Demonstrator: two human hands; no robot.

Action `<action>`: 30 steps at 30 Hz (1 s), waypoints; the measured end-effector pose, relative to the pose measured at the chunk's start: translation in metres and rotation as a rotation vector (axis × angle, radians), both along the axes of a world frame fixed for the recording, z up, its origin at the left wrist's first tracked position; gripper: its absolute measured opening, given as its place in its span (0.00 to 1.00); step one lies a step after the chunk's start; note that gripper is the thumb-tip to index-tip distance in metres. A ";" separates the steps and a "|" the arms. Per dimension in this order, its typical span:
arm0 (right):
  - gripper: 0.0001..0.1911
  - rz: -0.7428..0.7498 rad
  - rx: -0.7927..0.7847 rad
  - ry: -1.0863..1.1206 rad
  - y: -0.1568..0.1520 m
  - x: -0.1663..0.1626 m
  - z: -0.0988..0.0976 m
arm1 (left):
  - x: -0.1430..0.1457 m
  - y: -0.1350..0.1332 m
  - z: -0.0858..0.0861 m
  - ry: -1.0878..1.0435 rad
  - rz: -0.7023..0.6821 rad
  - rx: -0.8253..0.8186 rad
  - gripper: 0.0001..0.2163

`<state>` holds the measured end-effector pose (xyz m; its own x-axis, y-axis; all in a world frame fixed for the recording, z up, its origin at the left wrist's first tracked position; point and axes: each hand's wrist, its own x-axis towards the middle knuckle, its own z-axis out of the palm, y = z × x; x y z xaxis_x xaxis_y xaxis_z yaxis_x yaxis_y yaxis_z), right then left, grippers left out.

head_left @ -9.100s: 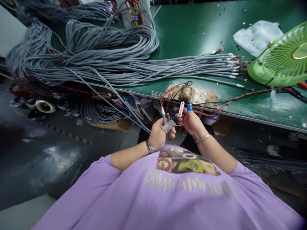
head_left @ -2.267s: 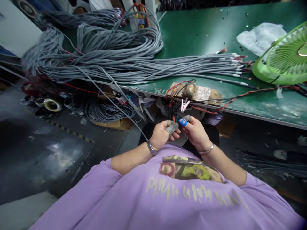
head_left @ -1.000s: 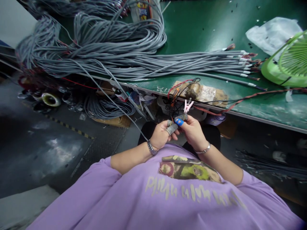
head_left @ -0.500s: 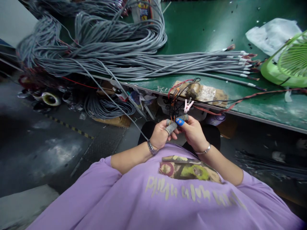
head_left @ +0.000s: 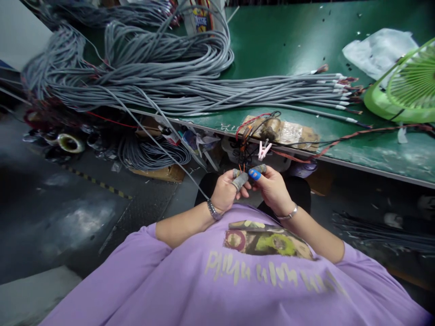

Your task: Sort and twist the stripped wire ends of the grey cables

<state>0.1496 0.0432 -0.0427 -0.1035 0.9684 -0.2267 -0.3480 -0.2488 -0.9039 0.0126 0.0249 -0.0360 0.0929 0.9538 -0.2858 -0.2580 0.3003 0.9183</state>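
My left hand (head_left: 225,191) and my right hand (head_left: 274,190) meet in front of my shirt, both closed with the fingertips pinched together. Grey covers wrap fingers on both hands, and a blue cover is on the right thumb. Thin orange and black wires (head_left: 241,165) rise between the fingertips; their ends are hidden by the fingers. A single grey cable (head_left: 176,165) slopes from the bench to my left wrist and passes out of sight. Just above my right hand, a pink clip (head_left: 264,150) is at the bench edge.
Grey cables (head_left: 190,88) lie across the green bench (head_left: 272,36), with stripped ends at right. A taped cardboard strip (head_left: 307,137) bears a small cylindrical part (head_left: 272,128). A green fan (head_left: 390,102) and a plastic bag (head_left: 377,50) are at right. Coiled cable (head_left: 149,154) sits below the bench.
The view has shifted slightly, so the bench items appear a little further left. My fingertips have moved slightly around the wires, and both hands stay closed.
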 end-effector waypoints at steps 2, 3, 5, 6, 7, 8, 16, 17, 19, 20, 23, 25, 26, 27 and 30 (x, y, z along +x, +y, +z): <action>0.19 0.016 0.000 -0.008 0.000 0.001 -0.001 | 0.000 0.000 0.001 -0.007 0.011 -0.010 0.19; 0.19 0.022 0.005 -0.017 0.000 0.002 -0.001 | 0.000 0.001 0.001 -0.008 0.017 -0.015 0.19; 0.19 0.031 0.019 -0.039 -0.001 0.004 -0.002 | 0.000 0.001 0.001 -0.008 0.024 -0.024 0.19; 0.19 0.035 0.028 -0.053 -0.001 0.005 -0.002 | -0.001 0.001 0.001 -0.008 0.027 -0.025 0.19; 0.19 0.037 0.037 -0.069 -0.002 0.006 -0.003 | -0.001 0.002 0.000 -0.010 0.031 -0.024 0.19; 0.19 0.039 0.047 -0.086 -0.003 0.007 -0.003 | -0.001 0.002 0.000 -0.013 0.037 -0.022 0.19; 0.19 0.160 0.075 -0.136 -0.009 0.011 0.000 | 0.001 0.002 0.000 -0.044 0.094 0.000 0.18; 0.19 0.194 0.076 -0.137 -0.009 0.013 0.000 | 0.001 0.001 0.000 -0.039 0.083 0.001 0.18; 0.19 0.260 0.074 -0.137 -0.006 0.019 -0.001 | 0.000 0.001 0.002 -0.025 0.054 0.003 0.18; 0.19 0.278 0.069 -0.130 -0.005 0.022 -0.002 | 0.000 0.000 0.003 -0.017 0.042 0.003 0.18; 0.21 0.236 0.020 -0.076 0.001 0.032 -0.004 | -0.002 0.000 0.005 0.017 0.014 -0.012 0.17; 0.22 0.203 -0.017 -0.057 0.005 0.036 -0.004 | -0.003 -0.001 0.004 0.038 -0.011 -0.021 0.17; 0.22 0.202 -0.025 -0.063 0.007 0.036 -0.003 | -0.003 -0.001 0.003 0.049 -0.028 -0.024 0.17; 0.22 0.211 -0.024 -0.078 0.008 0.037 -0.002 | -0.003 -0.001 0.002 0.060 -0.046 -0.027 0.17; 0.21 0.226 0.017 -0.119 0.010 0.035 0.003 | -0.004 -0.003 0.001 0.094 -0.089 -0.041 0.18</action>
<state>0.1844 0.0534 -0.0401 -0.2918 0.9274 -0.2340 -0.1765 -0.2927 -0.9398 0.0085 0.0223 -0.0354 0.1477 0.9304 -0.3356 -0.1418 0.3557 0.9238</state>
